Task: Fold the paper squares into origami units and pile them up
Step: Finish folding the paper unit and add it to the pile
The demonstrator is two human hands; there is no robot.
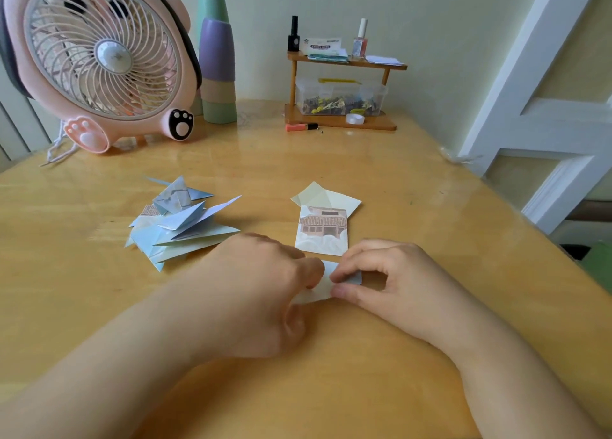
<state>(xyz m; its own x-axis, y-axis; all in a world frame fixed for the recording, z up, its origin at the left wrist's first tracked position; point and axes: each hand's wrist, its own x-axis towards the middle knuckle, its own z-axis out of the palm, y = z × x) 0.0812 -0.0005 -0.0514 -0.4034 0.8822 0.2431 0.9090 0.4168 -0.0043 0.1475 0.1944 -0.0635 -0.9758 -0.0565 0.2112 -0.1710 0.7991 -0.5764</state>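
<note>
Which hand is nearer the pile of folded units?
Left. The left hand sits just right of the pile of folded units; the right hand lies farther right, beyond the paper both pinch.

Left hand (265,283) and right hand (390,279) meet fingertip to fingertip, fingers curled, pinching, forearms converging.

A pink fan (102,58) is standing far left beside my stacked cups (218,64); nail polish bottles (360,38) are sitting on the wooden shelf (344,62).
</note>
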